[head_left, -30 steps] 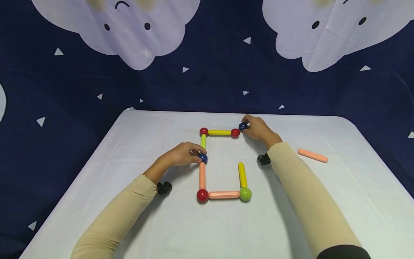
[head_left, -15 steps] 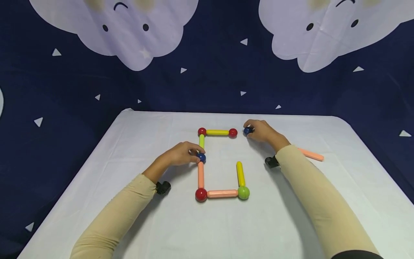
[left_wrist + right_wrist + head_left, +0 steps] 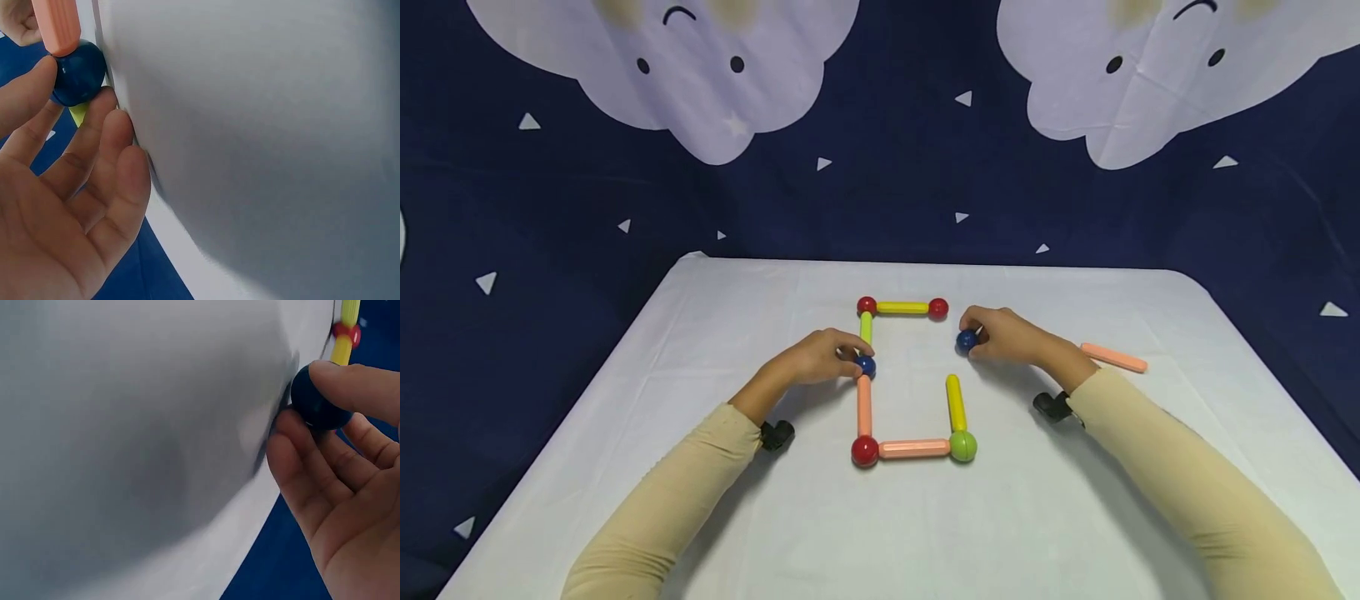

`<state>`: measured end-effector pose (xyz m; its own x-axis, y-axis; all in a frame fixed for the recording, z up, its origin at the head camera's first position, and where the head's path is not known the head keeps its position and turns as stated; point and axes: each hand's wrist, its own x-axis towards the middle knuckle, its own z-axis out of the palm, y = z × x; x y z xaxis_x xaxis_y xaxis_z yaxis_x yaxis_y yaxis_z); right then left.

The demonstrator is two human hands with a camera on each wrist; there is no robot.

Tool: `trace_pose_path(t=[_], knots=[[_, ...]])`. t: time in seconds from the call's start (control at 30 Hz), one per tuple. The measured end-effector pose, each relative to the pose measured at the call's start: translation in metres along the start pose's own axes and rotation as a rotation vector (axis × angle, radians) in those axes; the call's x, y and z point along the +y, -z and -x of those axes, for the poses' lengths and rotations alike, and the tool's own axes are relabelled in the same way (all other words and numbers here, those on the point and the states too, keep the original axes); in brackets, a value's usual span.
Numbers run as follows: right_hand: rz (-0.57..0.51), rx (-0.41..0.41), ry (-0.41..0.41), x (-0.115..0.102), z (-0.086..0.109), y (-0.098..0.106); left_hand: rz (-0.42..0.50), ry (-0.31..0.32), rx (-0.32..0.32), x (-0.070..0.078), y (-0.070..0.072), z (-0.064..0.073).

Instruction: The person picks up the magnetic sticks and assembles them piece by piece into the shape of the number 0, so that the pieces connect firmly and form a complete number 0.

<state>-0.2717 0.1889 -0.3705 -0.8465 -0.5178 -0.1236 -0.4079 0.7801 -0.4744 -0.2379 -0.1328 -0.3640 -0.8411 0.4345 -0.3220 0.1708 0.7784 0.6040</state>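
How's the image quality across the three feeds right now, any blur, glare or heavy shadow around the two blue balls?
Head view: sharp and evenly lit, soft shadows under both arms, no glare on the table. Left wrist view: the left hand and its blue ball are fairly clear; the cloth is a featureless grey wash. Right wrist view: the right hand's dark blue ball reads nearly black, the cloth blurred and shadowed.

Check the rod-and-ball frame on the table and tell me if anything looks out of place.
The frame's right side is open: the yellow rod rising from the green ball ends bare, short of the red ball. The right hand holds a loose blue ball in that gap. One pink rod lies apart, to the right.
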Motion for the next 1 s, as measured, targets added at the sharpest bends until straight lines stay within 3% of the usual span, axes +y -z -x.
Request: trace_pose_path(t=[0.23,0.47,0.8,1.0], knots=[[-0.054,-0.05,0.087,-0.019,0.01,-0.011,0.01,0.003,-0.002,0.0,0.0,0.0],[-0.031,-0.076,0.136,-0.021,0.014,-0.018,0.015,0.007,0.0,0.0,0.0,0.001],[0.086,-0.01,0.33,-0.018,0.019,-0.024,0.015,-0.005,0.008,0.0,0.001,0.001],[0.106,-0.013,0.364,-0.019,0.019,-0.025,0.022,-0.004,0.008,-0.001,0.001,0.0]])
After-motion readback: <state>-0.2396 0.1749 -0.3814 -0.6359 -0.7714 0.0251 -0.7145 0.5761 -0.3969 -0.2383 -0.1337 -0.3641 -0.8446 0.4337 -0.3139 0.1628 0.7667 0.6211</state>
